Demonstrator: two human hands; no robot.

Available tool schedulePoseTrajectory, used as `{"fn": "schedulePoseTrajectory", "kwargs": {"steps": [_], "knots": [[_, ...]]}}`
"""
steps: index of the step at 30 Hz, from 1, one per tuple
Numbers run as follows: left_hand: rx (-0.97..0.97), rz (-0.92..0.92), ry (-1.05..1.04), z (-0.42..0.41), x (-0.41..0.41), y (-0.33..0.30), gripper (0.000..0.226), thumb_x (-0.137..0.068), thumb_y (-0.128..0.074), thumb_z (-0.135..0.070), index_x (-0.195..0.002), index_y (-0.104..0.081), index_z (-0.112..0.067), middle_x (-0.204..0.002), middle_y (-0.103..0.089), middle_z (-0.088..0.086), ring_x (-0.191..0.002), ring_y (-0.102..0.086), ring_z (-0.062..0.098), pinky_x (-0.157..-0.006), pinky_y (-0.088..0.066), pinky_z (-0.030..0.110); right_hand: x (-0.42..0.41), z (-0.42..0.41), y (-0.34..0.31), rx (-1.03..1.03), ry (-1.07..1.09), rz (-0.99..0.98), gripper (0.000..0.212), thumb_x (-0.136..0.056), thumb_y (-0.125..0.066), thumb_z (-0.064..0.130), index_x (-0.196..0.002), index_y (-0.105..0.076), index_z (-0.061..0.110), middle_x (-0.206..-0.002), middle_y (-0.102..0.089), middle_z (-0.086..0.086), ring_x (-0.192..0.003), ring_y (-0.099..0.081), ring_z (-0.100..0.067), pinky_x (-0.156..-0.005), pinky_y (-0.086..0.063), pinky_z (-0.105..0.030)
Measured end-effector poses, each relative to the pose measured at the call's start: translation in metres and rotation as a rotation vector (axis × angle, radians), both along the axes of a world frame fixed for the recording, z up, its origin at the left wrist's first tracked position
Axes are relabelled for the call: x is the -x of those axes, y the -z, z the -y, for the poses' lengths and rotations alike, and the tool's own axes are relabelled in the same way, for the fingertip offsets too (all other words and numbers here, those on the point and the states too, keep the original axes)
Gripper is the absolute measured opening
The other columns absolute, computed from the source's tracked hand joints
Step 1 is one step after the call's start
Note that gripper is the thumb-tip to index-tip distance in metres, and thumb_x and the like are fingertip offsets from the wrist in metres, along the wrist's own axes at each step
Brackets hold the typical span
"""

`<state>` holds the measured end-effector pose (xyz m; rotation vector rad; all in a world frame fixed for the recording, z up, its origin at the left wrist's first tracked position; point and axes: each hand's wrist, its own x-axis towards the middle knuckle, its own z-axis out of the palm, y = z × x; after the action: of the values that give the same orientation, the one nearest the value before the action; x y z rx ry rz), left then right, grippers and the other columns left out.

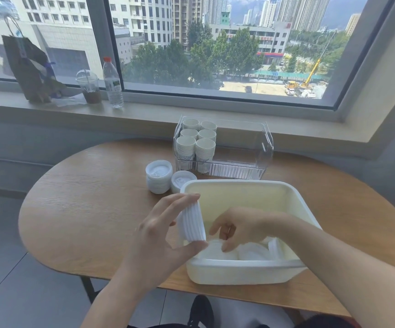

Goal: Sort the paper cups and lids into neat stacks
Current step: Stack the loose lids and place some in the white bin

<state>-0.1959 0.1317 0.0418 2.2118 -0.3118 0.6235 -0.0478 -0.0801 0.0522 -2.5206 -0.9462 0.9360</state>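
My left hand (158, 235) grips a stack of white lids (193, 221) edge-on, between thumb and fingers, at the left rim of the white bin (251, 185). My right hand (243, 227) reaches down into the bin and pinches a loose lid (217, 248) among several loose lids (253, 252) lying at its near end. On the table stand a tall lid stack (159, 176) and a shorter lid stack (181, 181). Several stacks of paper cups (197, 140) fill the left part of a clear organiser (246, 170).
The oval wooden table (85, 209) ends close in front of me. On the windowsill behind stand a water bottle (113, 82), a domed plastic drink cup (88, 87) and a brown paper bag (29, 67). The organiser's right half holds nothing.
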Motion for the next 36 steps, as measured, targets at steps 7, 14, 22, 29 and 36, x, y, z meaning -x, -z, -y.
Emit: {"fn": "schedulePoseTrajectory", "kwargs": {"steps": [7, 14, 22, 29, 36], "knots": [[-0.01, 0.004, -0.055, 0.003, 0.001, -0.003, 0.079, -0.074, -0.081, -0.057, -0.146, -0.048, -0.051, -0.145, -0.054, -0.024, -0.136, -0.053, 0.005, -0.096, -0.052, 0.031, 0.017, 0.029, -0.034, -0.642, 0.404, -0.166, 0.016, -0.085, -0.084, 0.01, -0.098, -0.075, 0.006, -0.085, -0.073, -0.005, -0.076, -0.067, -0.013, -0.071, -0.056, -0.021], [-0.082, 0.0, -0.084, 0.014, -0.002, -0.006, 0.079, -0.073, -0.077, -0.063, -0.145, -0.044, -0.056, -0.144, -0.052, -0.03, -0.13, -0.054, -0.001, -0.096, -0.056, 0.044, 0.056, 0.031, -0.051, -0.845, 0.279, -0.125, 0.007, -0.09, -0.081, 0.014, -0.094, -0.077, 0.01, -0.085, -0.075, -0.012, -0.075, -0.066, -0.016, -0.071, -0.054, -0.026], [-0.113, -0.014, -0.084, 0.026, 0.001, -0.013, 0.079, -0.073, -0.08, -0.06, -0.144, -0.048, -0.051, -0.143, -0.053, -0.028, -0.129, -0.057, 0.005, -0.101, -0.051, 0.046, 0.073, 0.028, -0.049, -0.848, 0.246, -0.101, 0.016, -0.09, -0.081, 0.016, -0.102, -0.077, 0.007, -0.097, -0.077, -0.016, -0.086, -0.07, -0.019, -0.086, -0.057, -0.034], [-0.106, 0.011, -0.061, 0.031, 0.002, -0.02, 0.081, -0.075, -0.079, -0.06, -0.147, -0.043, -0.054, -0.143, -0.05, -0.03, -0.129, -0.053, -0.001, -0.101, -0.051, 0.043, 0.073, 0.028, -0.05, -0.853, 0.243, -0.094, 0.015, -0.09, -0.081, 0.019, -0.103, -0.078, 0.011, -0.1, -0.076, -0.015, -0.09, -0.068, -0.016, -0.087, -0.053, -0.03], [-0.122, -0.035, -0.064, 0.031, -0.005, -0.012, 0.077, -0.076, -0.074, -0.064, -0.145, -0.041, -0.06, -0.144, -0.048, -0.031, -0.124, -0.059, 0.011, -0.099, -0.052, 0.046, 0.039, 0.052, -0.061, -0.7, 0.29, 0.141, 0.013, -0.089, -0.082, 0.024, -0.103, -0.08, 0.024, -0.096, -0.08, 0.004, -0.092, -0.073, -0.013, -0.095, -0.057, -0.039]]}}
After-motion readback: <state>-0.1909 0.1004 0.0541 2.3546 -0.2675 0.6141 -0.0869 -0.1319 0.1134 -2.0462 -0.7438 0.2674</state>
